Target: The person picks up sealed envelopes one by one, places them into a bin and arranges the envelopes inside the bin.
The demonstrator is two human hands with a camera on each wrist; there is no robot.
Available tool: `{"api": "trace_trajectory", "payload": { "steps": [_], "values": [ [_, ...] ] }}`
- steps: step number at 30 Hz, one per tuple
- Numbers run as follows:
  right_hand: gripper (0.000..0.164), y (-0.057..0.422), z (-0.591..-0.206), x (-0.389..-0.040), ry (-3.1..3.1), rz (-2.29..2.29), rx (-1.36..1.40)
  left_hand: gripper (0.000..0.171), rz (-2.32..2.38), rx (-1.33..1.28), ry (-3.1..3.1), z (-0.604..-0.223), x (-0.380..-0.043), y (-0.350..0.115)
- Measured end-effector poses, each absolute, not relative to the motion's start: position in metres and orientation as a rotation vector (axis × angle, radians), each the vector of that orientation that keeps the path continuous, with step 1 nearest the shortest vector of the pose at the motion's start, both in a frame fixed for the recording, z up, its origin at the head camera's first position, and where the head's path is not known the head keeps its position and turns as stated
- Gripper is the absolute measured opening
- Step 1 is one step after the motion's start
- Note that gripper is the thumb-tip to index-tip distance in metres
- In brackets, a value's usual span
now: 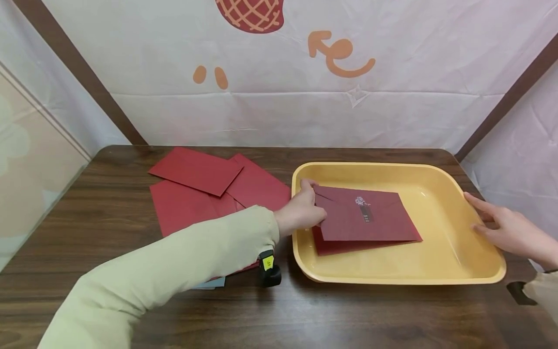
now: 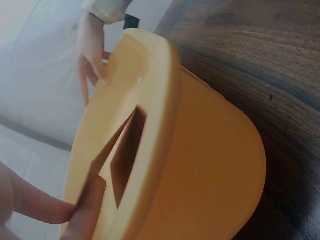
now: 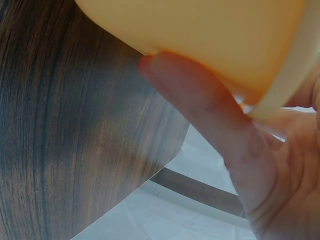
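Observation:
A dark red envelope (image 1: 368, 218) with a small pale flower print and a dark label lies tilted inside the yellow tray (image 1: 453, 213). My left hand (image 1: 301, 206) reaches over the tray's left rim and pinches the envelope's left edge between thumb and fingers. Another red envelope (image 2: 129, 155) lies under it in the tray, the two gaping apart at the near side. At the opposite end, my right hand (image 1: 507, 228) grips the tray's right rim; the right wrist view shows a finger (image 3: 200, 105) along the outer wall.
Several red envelopes (image 1: 196, 169) lie overlapping left of the tray, partly hidden by my left sleeve (image 1: 187, 257). A light blue piece (image 1: 213, 282) peeks out below that sleeve. Everything rests on a dark wooden table (image 1: 244, 315), with a printed cloth (image 1: 279, 111) hanging behind.

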State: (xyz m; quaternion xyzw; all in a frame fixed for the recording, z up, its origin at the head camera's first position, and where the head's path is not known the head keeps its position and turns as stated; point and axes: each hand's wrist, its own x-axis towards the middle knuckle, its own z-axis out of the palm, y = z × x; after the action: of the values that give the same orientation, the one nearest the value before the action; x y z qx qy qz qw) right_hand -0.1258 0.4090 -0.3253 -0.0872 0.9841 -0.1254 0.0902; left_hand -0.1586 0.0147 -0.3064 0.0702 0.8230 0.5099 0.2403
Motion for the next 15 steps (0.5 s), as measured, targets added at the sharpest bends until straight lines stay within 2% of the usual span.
{"api": "trace_trajectory", "payload": {
  "steps": [3, 10, 15],
  "values": [
    [0.074, 0.409, -0.326, -0.126, 2.926, -0.379, -0.265, 0.069, 1.258, 0.188, 2.319, -0.309, -0.159, 0.018],
    [0.074, 0.410, -0.327, -0.126, 2.938, -0.369, -0.279, 0.082, 0.964, 0.205, 2.419, -0.308, -0.156, 0.025],
    [0.073, 0.411, -0.327, -0.127, 2.949, -0.354, -0.286, 0.076, 0.850, 0.204, 2.436, -0.307, -0.155, 0.029]
  ]
}}
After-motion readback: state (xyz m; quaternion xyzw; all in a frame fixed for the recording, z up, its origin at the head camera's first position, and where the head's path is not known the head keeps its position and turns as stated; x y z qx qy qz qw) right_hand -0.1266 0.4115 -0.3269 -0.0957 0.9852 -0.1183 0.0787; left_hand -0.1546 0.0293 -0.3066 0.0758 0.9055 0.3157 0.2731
